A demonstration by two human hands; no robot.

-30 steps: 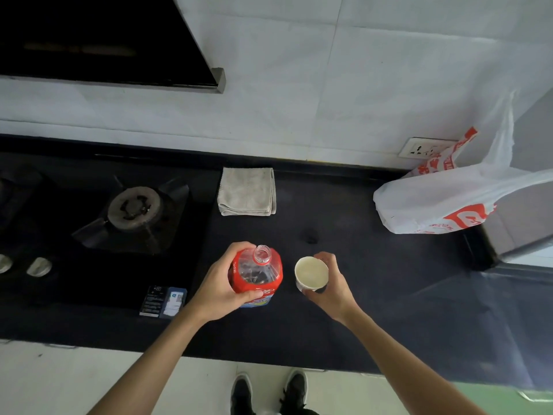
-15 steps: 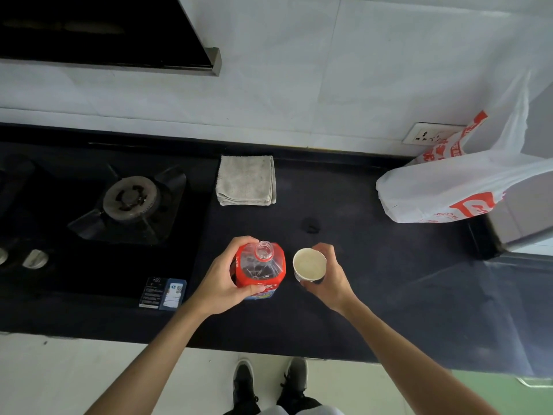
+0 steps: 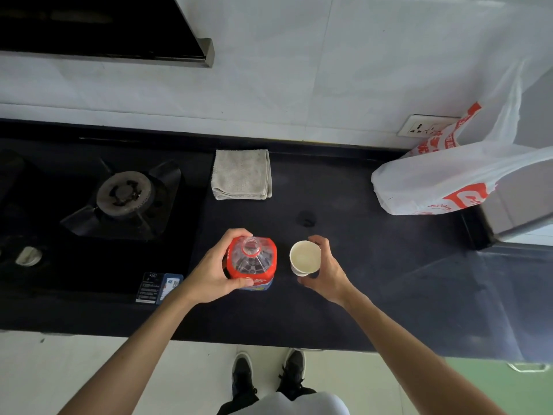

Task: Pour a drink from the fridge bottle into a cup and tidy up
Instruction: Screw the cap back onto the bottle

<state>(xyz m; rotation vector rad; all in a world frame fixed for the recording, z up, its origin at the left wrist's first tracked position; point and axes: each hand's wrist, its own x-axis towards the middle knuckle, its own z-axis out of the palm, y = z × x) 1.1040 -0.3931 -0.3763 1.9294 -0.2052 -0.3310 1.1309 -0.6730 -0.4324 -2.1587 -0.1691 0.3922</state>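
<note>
A clear plastic bottle with a red label stands upright on the black counter, its neck open with no cap on it. My left hand is wrapped around the bottle's left side. Just to its right stands a white paper cup with pale liquid inside. My right hand curls around the cup's right side, fingers behind it and thumb in front. A small dark round thing, perhaps the cap, lies on the counter behind the cup.
A folded grey cloth lies at the back of the counter. A gas hob with a burner fills the left. A white and red plastic bag sits at the back right, under a wall socket. A range hood hangs upper left.
The bottle has tipped back to upright and now stands on the counter. Cup and both hands have stayed close together, shifting only slightly as my head moved.
</note>
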